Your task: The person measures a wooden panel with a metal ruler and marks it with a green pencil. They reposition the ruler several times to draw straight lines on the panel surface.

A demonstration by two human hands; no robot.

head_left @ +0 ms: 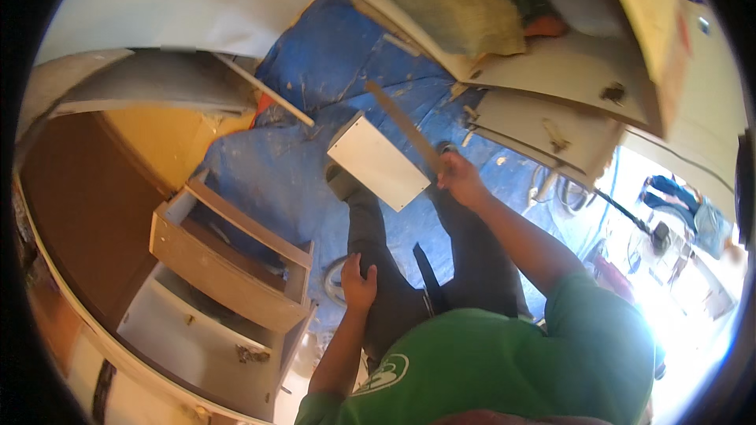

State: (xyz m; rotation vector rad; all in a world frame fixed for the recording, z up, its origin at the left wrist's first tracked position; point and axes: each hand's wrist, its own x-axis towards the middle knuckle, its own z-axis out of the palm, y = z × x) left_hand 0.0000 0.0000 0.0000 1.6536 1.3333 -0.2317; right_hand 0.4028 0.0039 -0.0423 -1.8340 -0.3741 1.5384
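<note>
My right hand (461, 181) is closed round the near end of a long, flat brownish strip (403, 124). The strip looks like wood and points away to the far left. Below it, between my feet, a white box-shaped piece (379, 162) sits at a slant, its smooth white panel facing up. The strip passes over or beside its right edge; I cannot tell whether they touch. My left hand (360, 283) lies by my left thigh with fingers apart and nothing in it.
A blue tarp (311, 55) covers the floor. To the left stand an open wooden drawer frame (228, 264) and a white cabinet box (197, 338). Cabinets with metal hinges (555, 130) are at the right. A board (264, 88) juts out at the back left.
</note>
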